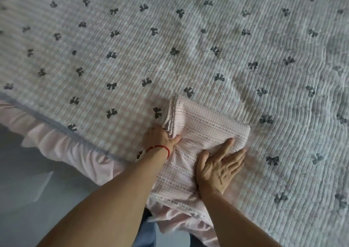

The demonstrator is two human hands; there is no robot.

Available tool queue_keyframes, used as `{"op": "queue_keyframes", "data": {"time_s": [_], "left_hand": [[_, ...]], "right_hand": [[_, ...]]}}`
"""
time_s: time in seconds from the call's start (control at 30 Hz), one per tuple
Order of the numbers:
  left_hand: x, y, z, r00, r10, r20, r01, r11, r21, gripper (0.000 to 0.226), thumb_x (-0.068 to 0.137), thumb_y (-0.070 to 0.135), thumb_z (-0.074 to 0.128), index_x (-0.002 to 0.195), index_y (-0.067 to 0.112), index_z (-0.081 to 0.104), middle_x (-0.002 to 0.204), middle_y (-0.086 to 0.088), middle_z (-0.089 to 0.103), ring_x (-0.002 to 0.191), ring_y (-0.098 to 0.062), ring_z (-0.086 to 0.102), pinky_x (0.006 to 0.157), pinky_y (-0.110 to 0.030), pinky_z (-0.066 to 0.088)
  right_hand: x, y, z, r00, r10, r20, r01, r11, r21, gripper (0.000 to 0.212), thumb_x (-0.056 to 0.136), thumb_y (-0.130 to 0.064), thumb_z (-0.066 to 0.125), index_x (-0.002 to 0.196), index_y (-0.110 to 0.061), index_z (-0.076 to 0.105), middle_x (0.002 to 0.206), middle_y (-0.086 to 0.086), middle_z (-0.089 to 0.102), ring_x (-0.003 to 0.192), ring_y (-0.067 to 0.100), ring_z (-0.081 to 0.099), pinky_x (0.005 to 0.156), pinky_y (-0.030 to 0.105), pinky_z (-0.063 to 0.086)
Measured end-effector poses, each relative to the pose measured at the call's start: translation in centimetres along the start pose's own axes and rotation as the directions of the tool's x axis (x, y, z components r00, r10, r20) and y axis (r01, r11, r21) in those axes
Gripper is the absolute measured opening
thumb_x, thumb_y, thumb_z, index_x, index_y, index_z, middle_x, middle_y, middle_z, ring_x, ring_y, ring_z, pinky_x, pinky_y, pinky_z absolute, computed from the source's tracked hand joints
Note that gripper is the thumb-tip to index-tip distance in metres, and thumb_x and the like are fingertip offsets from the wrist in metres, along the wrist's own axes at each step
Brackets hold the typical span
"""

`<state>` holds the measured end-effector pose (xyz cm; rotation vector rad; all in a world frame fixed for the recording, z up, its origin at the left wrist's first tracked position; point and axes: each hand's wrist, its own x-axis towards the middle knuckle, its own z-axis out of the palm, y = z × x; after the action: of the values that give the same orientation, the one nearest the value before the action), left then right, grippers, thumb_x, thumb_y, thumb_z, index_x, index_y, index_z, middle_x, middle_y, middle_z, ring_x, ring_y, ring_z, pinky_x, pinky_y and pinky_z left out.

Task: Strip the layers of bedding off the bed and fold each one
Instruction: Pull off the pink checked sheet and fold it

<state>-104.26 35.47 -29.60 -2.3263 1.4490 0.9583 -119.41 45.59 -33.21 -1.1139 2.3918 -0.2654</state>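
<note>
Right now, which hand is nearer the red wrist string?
Left. The string is tied on the left hand's own wrist; the right hand lies flat on the folded sheet, apart from it.

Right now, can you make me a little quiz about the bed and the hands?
1. True or false: the right hand lies flat on the folded pink cloth.
2. What does the left hand grip? A) the folded cloth's edge B) the frill C) nothing
3. What dark shapes dot the quilted cover?

Key: 1 true; 2 A; 3 bows.
</note>
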Motion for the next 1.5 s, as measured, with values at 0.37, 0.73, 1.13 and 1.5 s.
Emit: {"op": "queue_keyframes", "data": {"time_s": [0.37, 0.73, 1.13, 1.5], "left_hand": [[-18.1, -7.0, -7.7, 0.996, -0.088, -0.005, 0.074, 0.868, -0.491, 0.072, 0.082, 0.066, 0.068, 0.125, 0.013, 0.043, 0.119, -0.011, 0.062, 0.107, -0.033, 0.062, 0.079, -0.036, 0.049], [-53.2, -29.8, -2.1, 0.701, -0.711, 0.054, 0.083, 0.007, -0.996, 0.063, 0.074, 0.075, 0.068, 0.104, 0.020, 0.063, 0.092, 0.004, 0.072, 0.092, -0.021, 0.069, 0.085, -0.041, 0.055], [-81.7, -27.0, 24.2, 0.419, -0.842, 0.340, -0.614, -0.539, -0.577, 0.049, 0.092, 0.045, 0.070, 0.133, 0.025, 0.050, 0.129, -0.003, 0.064, 0.113, -0.022, 0.068, 0.084, -0.035, 0.060], [-95.6, -22.7, 43.4, 0.349, -0.727, 0.591, -0.776, -0.578, -0.253, 0.054, 0.094, 0.023, 0.070, 0.142, 0.014, 0.049, 0.129, -0.016, 0.067, 0.113, -0.035, 0.068, 0.092, -0.050, 0.058]], "right_hand": [[-3.0, 2.7, -15.1, 0.686, -0.105, 0.720, -0.422, 0.749, 0.511, 0.078, 0.047, -0.071, 0.091, 0.094, -0.012, 0.071, 0.077, 0.005, 0.063, 0.066, 0.024, 0.054, 0.062, 0.034, 0.044], [-28.4, -10.5, -19.5, -0.097, -0.423, 0.901, 0.214, 0.875, 0.434, 0.047, 0.088, -0.019, 0.078, 0.130, -0.015, 0.058, 0.122, 0.015, 0.072, 0.111, 0.037, 0.071, 0.093, 0.058, 0.058], [-57.8, 4.4, -17.7, -0.535, -0.110, 0.837, 0.763, 0.362, 0.535, 0.062, 0.084, -0.025, 0.083, 0.138, -0.023, 0.053, 0.125, -0.001, 0.068, 0.110, 0.021, 0.069, 0.093, 0.045, 0.058], [-72.8, 27.1, -16.5, -0.527, 0.226, 0.819, 0.847, 0.070, 0.526, 0.052, 0.086, -0.032, 0.082, 0.132, -0.030, 0.056, 0.119, -0.007, 0.071, 0.102, 0.011, 0.071, 0.080, 0.028, 0.056]]}}
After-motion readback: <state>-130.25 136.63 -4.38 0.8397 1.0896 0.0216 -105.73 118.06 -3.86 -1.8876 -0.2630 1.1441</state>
